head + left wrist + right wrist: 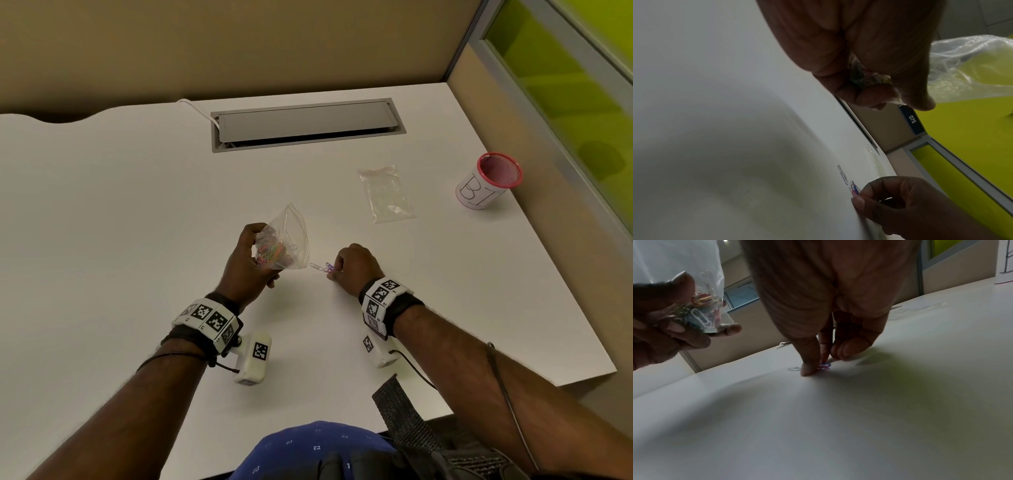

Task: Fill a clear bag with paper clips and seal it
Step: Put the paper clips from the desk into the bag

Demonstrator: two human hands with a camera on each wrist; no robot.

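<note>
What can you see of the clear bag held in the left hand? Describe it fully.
The bag is thin, crinkled, see-through plastic, held above the white desk in the grip of the left hand, fingers curled round its lower part. Its top stands open and unsealed. Inside sits a bunch of coloured paper clips, with a white one showing.

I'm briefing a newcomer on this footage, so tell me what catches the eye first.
The clear plastic bag of multicoloured paper clips, held up over the white desk by the left hand, stands out first. Beside it the right hand pinches blue and pink paper clips on the desk. At the far right stands a red-rimmed mesh cup.
</note>
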